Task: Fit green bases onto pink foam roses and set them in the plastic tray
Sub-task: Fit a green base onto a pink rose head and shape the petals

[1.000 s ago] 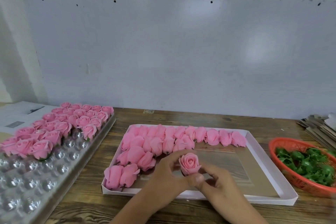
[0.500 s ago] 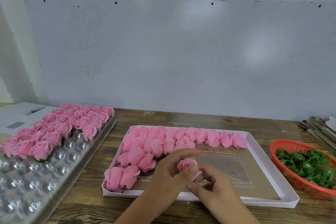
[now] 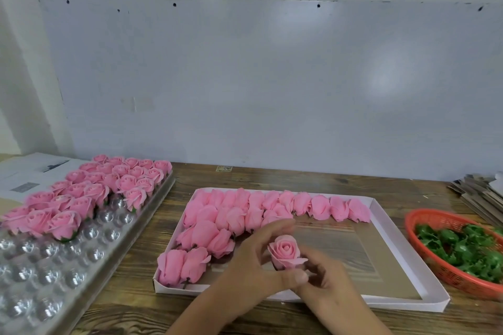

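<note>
Lower centre of frame: your left hand (image 3: 253,261) and right hand (image 3: 324,283) both pinch one pink rose (image 3: 286,251), bloom up, above the white box (image 3: 386,228). Squeeze hard and the foam petals likely crease. Whether a green base is fitted: hidden under your fingers. Plastic tray (image 3: 81,261) at left, part filled.

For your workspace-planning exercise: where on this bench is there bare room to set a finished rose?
Free: the clear plastic tray's near cups, below its standing roses; the white box's bare floor right of the hands. Crowded: the tray's far rows, the box's far-left corner, the orange basket.
</note>
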